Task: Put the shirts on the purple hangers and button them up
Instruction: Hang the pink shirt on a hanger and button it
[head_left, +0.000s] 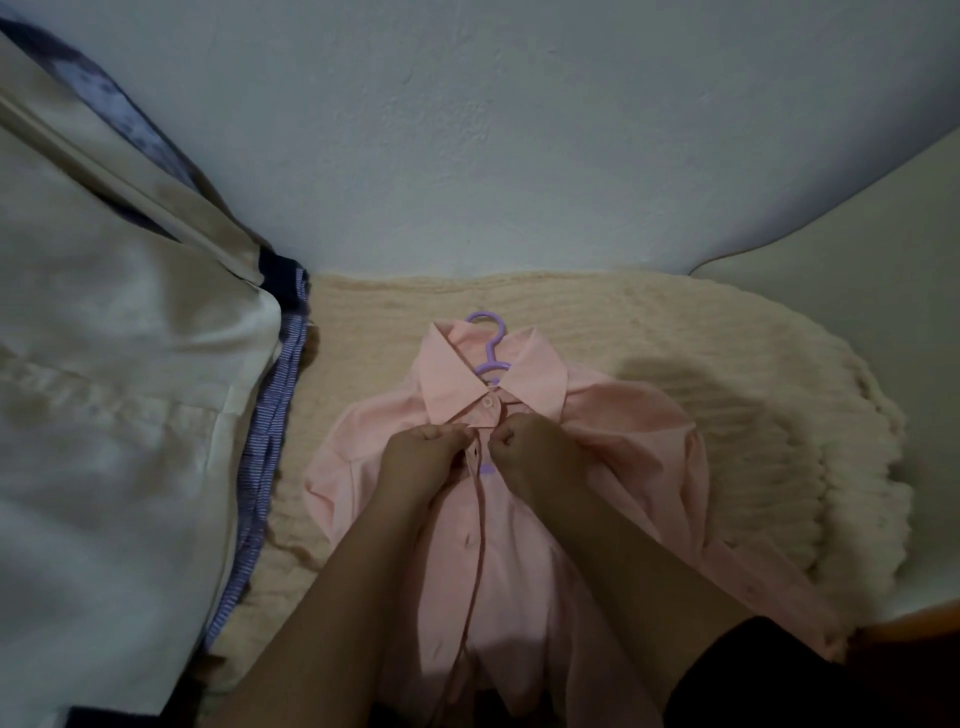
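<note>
A pink shirt lies face up on a cream knitted blanket, collar toward the wall. A purple hanger is inside it, its hook sticking out above the collar; a bit of purple also shows in the open front just below my hands. The collar button looks fastened. My left hand pinches the left edge of the shirt front just below the collar. My right hand pinches the right edge opposite it. The two hands almost touch. Below them the front gapes open along a dark line.
The cream blanket covers the surface up to a pale wall. A white garment and a blue striped one hang or lie at the left. A dark cloth sits at the lower right.
</note>
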